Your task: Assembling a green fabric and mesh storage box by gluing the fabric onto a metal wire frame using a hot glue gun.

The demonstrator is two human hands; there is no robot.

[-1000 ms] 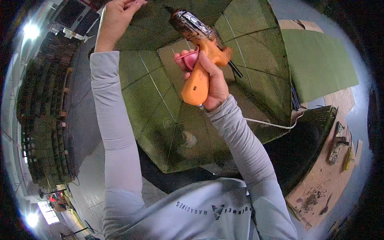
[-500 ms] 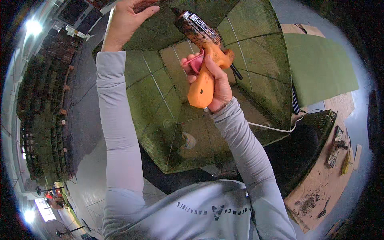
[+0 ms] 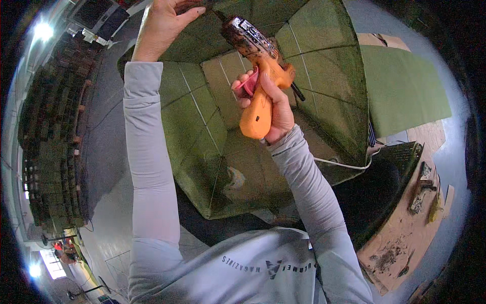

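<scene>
My right hand [image 3: 280, 114] is closed round the handle of an orange hot glue gun [image 3: 259, 114], its fingers on the pink trigger [image 3: 247, 84]. Dark residue coats the gun's front, and its nozzle points up and left toward my left hand. A black stick [image 3: 297, 91] juts from the gun's rear. At the top edge, my left hand [image 3: 161, 30] has its thumb stretched out apart from the fingers, beside a far green panel. Those fingers are partly cut off, so contact with the panel is unclear. Beneath both hands opens a large green, many-panelled box-like shell [image 3: 195, 109] with pale seam lines.
A white cord [image 3: 334, 163] runs from near my right wrist to the right. On the right stands a wooden board [image 3: 405, 238] bearing dark crumbs and blackened pieces, with a flat green sheet [image 3: 405, 86] farther back. Dark stacked material [image 3: 55, 137] rises at the left.
The glue gun has shifted very slightly down and right in the view. My left hand has moved slightly right; both grips look the same.
</scene>
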